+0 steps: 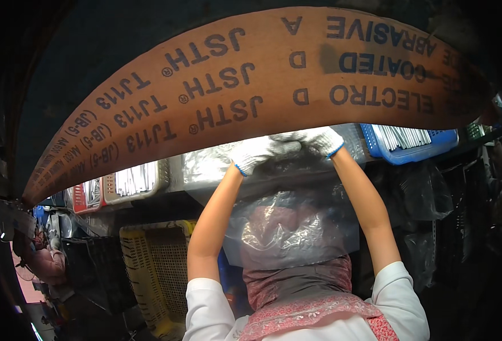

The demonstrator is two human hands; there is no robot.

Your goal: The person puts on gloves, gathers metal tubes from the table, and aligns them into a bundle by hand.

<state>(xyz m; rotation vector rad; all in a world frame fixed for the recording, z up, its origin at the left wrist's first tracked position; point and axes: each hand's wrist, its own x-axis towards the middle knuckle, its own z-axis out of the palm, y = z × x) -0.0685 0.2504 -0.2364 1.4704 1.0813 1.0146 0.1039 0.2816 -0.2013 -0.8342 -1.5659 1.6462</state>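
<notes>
Below the middle of a broad brown belt (285, 77), printed with rows of dark lettering and arched across the scene, two white-gloved hands are seen close together. The left hand (255, 154) is placed just under the belt's lower edge, its glove trimmed in blue at the wrist and its fingers turned toward the other hand. The right hand (319, 140), gloved alike, is set beside it under the same edge and angled inward. Whether anything is grasped by either hand cannot be told, as the fingers are overlapped and partly hidden by the belt. Clear plastic film (200, 169) is spread under the belt on a grey tabletop (176, 173), around and beneath the hands.

Farther below the belt, a clear plastic sheet (291, 236) is draped over the lap, above a red patterned apron (308, 307) worn with white sleeves (208, 307). Below the belt's right part, silver rods (401, 137) are held in a blue basket (418, 156). Below its left part, more rods are held in a beige basket (137, 198), with a red basket (79, 194) placed alongside. A yellow basket (166, 267) is stood lower down, under these. Beneath the belt's far left end, another person (46, 264), dressed in pink, is glimpsed.
</notes>
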